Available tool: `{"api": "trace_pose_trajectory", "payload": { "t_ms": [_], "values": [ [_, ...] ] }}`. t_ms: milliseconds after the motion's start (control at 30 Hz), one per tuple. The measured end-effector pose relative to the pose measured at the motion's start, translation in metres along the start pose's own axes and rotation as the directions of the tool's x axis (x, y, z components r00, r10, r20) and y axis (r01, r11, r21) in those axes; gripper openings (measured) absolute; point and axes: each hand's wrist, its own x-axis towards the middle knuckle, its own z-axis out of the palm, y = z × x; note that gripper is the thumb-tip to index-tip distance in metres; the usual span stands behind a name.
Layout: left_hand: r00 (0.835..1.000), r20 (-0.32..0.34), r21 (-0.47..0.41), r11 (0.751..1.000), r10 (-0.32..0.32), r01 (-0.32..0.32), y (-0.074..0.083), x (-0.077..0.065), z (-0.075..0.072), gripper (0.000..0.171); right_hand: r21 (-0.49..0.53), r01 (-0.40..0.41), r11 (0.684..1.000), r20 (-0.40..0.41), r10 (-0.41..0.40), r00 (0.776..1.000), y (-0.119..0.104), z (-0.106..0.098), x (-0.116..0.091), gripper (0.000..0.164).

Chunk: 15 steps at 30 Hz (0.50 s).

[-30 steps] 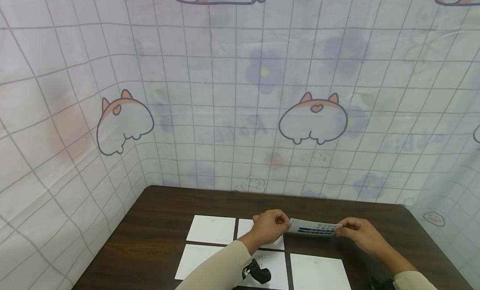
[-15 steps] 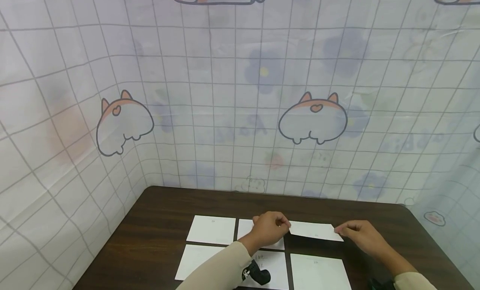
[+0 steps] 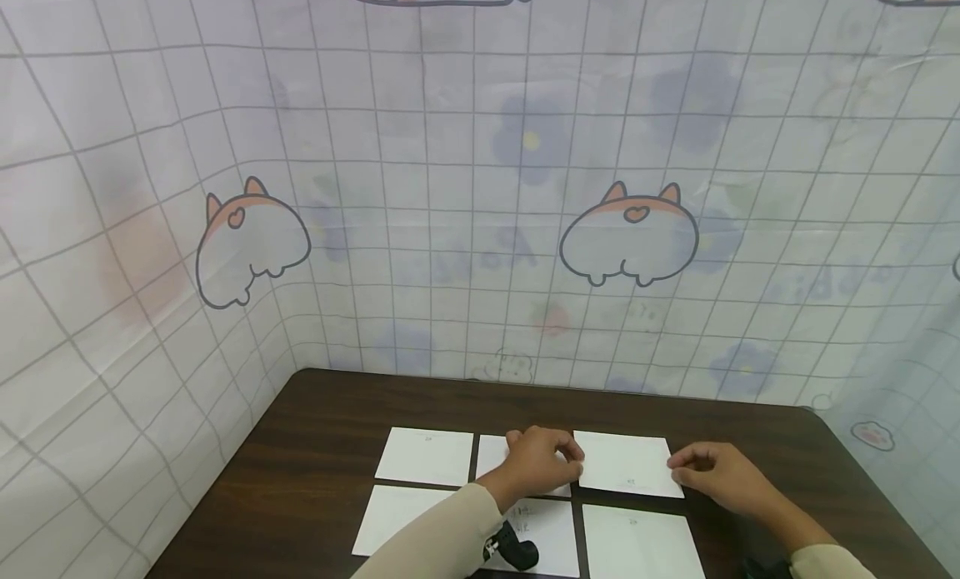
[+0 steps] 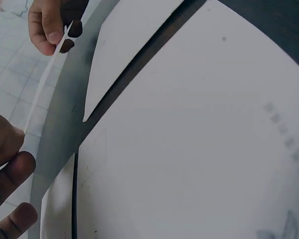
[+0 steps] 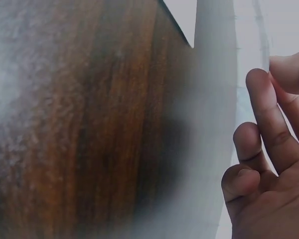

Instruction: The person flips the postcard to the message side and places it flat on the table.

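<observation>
Both hands pinch a white sheet of paper (image 3: 628,464) by its opposite side edges. In the head view, my left hand (image 3: 534,461) has its left edge and my right hand (image 3: 716,475) its right edge. The sheet shows a white face with a small mark near its front edge. Seen edge-on in the left wrist view, the sheet (image 4: 42,87) stretches between the two hands. In the right wrist view, thumb and forefinger of the right hand (image 5: 269,134) meet at the sheet's edge. My left hand and forearm partly hide other sheets below.
Several more white sheets lie in rows on the dark wooden table (image 3: 247,479), among them a back-left sheet (image 3: 424,456) and a front-right sheet (image 3: 641,541). A black device (image 3: 517,547) sits at the left wrist. A patterned curtain (image 3: 450,187) stands behind the table.
The held sheet has tilted from nearly upright, with its printed side showing, to lying flatter with its white face up, in line with the back row. Both hands have barely moved.
</observation>
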Motion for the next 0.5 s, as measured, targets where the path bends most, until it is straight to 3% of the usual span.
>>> {"api": "trace_pose_trajectory", "payload": {
  "t_ms": [500],
  "values": [
    [1.000, 0.014, 0.143, 0.990, 0.002, -0.004, 0.0006, -0.0009, 0.0104, 0.006, -0.044, 0.020, 0.999, 0.011, -0.019, 1.000, 0.0055, 0.0031, -0.0014, 0.021]
  ]
}}
